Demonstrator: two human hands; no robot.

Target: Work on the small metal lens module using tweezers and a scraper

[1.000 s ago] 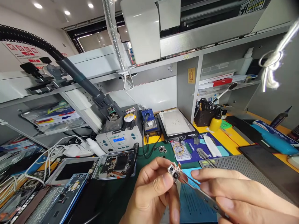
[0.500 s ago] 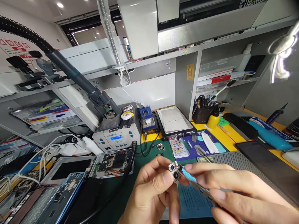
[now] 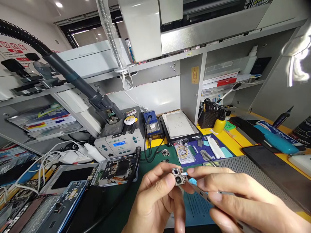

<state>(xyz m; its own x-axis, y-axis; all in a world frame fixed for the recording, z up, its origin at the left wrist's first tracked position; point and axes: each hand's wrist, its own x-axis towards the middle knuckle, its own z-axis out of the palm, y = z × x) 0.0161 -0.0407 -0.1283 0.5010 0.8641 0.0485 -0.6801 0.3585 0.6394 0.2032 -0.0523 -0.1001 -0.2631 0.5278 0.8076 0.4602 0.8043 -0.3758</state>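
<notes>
My left hand pinches a small phone camera module between thumb and forefinger, its two square lenses facing up toward me. A pale blue-white tab shows at the module's right side. My right hand is closed around a slim grey metal pair of tweezers with holes along the body. The tweezers slant up-left to the module's right edge; whether the tips grip it I cannot tell. Below the hands lies a blue mat with dark lines. Another camera module rests on the green mat beyond.
A grey hot-air station stands at the back left, its black hose running forward. A tray of circuit boards lies left. Behind are a flat heating plate and a yellow bottle. A dark phone screen lies right.
The camera module has turned so both lenses face me more squarely, and the pale tab now shows beside it. Both hands have shifted slightly left; the whole view has moved a little.
</notes>
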